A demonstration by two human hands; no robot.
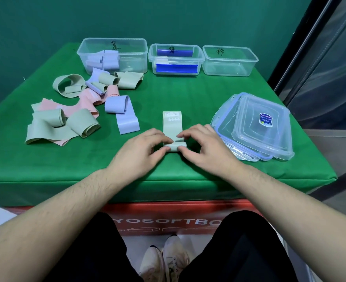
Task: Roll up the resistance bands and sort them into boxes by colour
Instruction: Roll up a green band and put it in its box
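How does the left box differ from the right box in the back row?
The left box is bigger than the right box. The left box holds rolled lilac bands; no band shows in the right box. Their handwritten marks differ. Both are clear plastic, lidless, and stand upright on the green table.

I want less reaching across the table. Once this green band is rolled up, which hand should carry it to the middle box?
Probably the right hand. It pinches the green band with the left hand, and the middle box sits slightly to its side. Close call; the lids lie off that path.
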